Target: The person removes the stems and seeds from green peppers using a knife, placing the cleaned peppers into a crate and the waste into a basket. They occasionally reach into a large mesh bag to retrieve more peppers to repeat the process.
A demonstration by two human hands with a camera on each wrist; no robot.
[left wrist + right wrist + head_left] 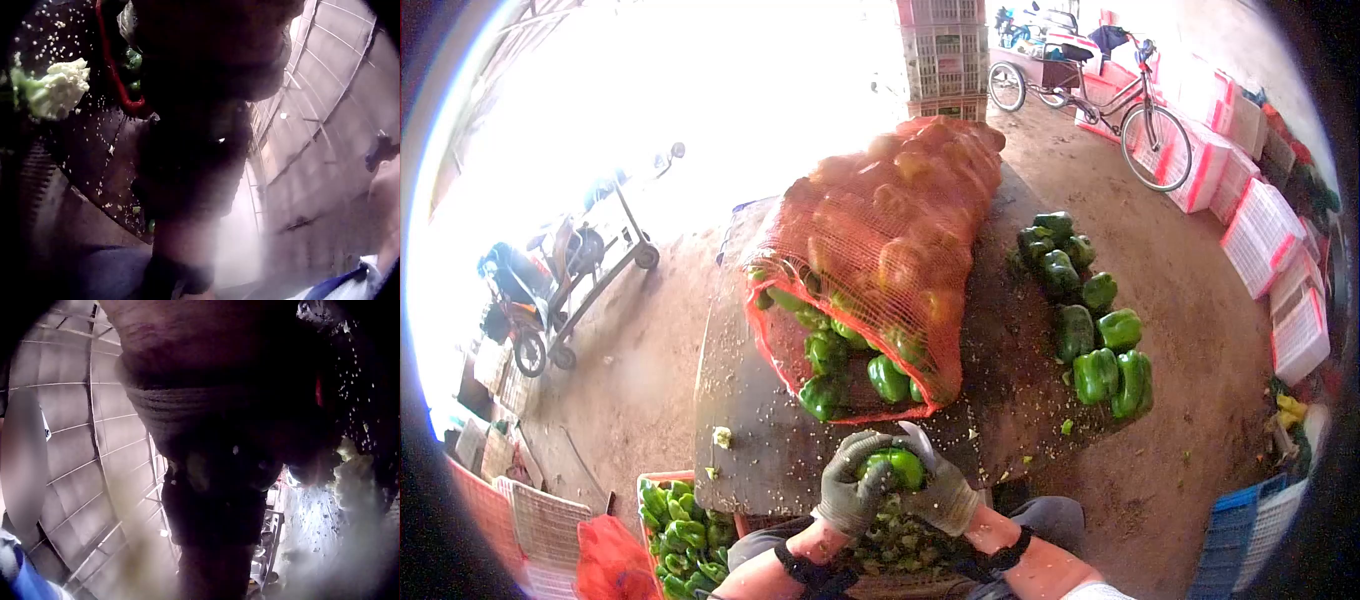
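A gloved left hand (852,484) is curling its fingers around a green pepper (897,467), which is sitting between both hands over the near edge of a dark tabletop (745,450). The gloved right hand (945,492) is pressing close on the other side, its fingers gripping a pale, curved blade (917,440); both wrist views are showing the fingers too dark to read. An open red mesh sack (890,230) of peppers is lying just beyond, and more peppers (1096,376) are resting along the right.
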